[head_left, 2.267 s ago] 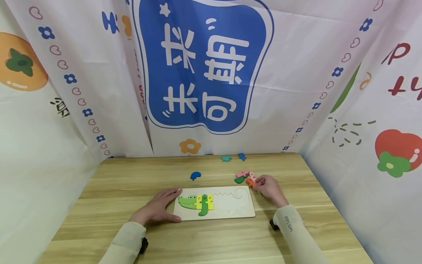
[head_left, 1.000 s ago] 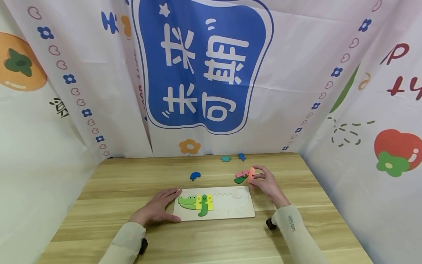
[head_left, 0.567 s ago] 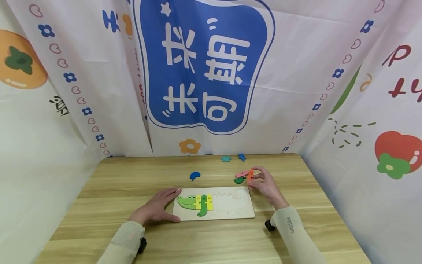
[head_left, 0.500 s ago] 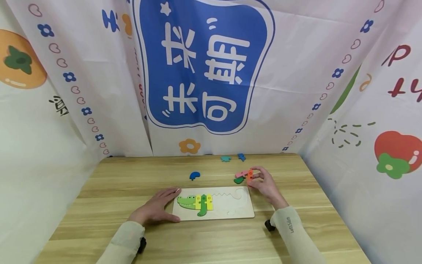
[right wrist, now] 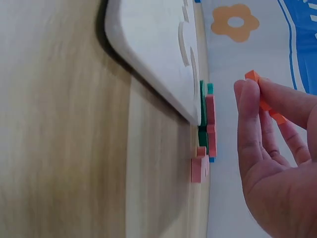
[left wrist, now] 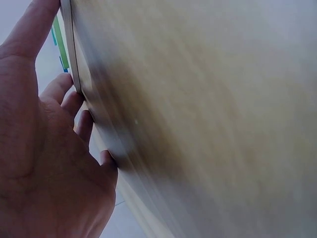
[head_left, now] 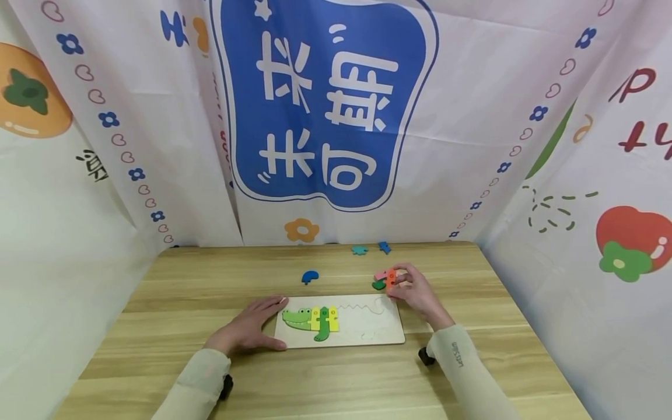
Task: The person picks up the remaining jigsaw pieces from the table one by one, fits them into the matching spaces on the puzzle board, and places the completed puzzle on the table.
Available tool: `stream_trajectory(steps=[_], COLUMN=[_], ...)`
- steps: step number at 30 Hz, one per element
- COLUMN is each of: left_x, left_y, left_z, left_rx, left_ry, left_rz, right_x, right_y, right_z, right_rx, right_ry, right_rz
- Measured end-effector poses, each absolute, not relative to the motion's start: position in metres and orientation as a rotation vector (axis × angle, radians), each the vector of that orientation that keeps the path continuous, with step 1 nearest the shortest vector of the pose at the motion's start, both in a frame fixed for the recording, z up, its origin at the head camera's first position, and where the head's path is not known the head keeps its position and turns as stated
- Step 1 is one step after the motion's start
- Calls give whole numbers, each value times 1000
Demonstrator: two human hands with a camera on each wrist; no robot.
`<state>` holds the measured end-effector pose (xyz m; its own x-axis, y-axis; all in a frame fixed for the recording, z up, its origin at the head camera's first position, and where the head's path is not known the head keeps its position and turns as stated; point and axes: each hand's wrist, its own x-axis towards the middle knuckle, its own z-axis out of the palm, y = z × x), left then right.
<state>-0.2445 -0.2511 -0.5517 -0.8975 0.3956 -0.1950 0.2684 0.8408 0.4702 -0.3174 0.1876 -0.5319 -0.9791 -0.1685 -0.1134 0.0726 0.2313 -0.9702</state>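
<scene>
A pale wooden puzzle board [head_left: 370, 326] carries a crocodile's green head piece [head_left: 298, 318], with yellow and green body pieces [head_left: 325, 315] joined to it. My left hand [head_left: 247, 328] rests at the board's left end, its spread thumb and fingers touching the edge. Up off the table, my right hand [head_left: 418, 291] pinches an orange puzzle piece [right wrist: 252, 76] between thumb and fingers near the board's far right corner. Behind that piece lie pink [head_left: 380, 275] and green [head_left: 378, 285] puzzle pieces, partly hidden in the head view.
A curved blue piece [head_left: 310, 277] lies behind the board. Farther back, a teal piece [head_left: 359, 250] and another blue piece [head_left: 385, 247] lie near the far edge of the wooden table [head_left: 210, 274]. Printed cloth [head_left: 441, 175] hangs around the table.
My right hand has picked up the orange piece from beside the pink ones, turned it face toward the head camera, and shifted left. The left hand has stayed on the board.
</scene>
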Motion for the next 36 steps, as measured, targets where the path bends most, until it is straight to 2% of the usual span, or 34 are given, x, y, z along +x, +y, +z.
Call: stream_trajectory(steps=[23, 36], left_x=[-243, -241], left_y=[-254, -252], left_z=[-552, -549], left_rx=[541, 534], left_ry=[2754, 2752], left_rz=[632, 648], right_x=[-292, -287], right_y=[111, 93], right_z=[-547, -554], right_rx=[-391, -396], right_ry=[2229, 2247], right_rz=[-1619, -1499])
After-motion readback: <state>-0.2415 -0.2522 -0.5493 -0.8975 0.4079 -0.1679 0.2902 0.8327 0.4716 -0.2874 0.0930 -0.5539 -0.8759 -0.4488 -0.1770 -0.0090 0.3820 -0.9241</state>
